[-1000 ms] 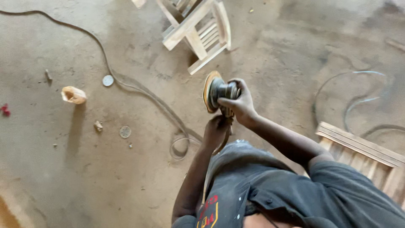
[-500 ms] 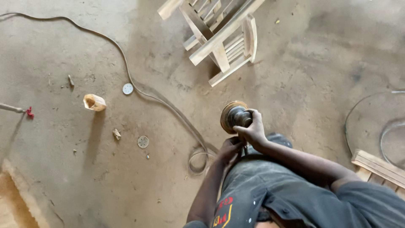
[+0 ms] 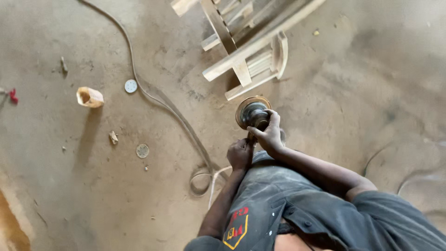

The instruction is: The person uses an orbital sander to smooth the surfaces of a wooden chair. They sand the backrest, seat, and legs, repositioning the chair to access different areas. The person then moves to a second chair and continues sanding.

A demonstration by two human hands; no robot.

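One disc sander, gripped by two hands: left hand, right hand. Two loose round sanding discs on floor: white one, grey one. One wooden chair frame, tipped over. One power cable, looped once near feet. One wood offcut. One small red item at left edge.

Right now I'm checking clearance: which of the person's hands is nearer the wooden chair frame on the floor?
Right. The right hand grips the sander just below the wooden chair frame; the left hand sits lower, closer to the body, on the tool's handle.
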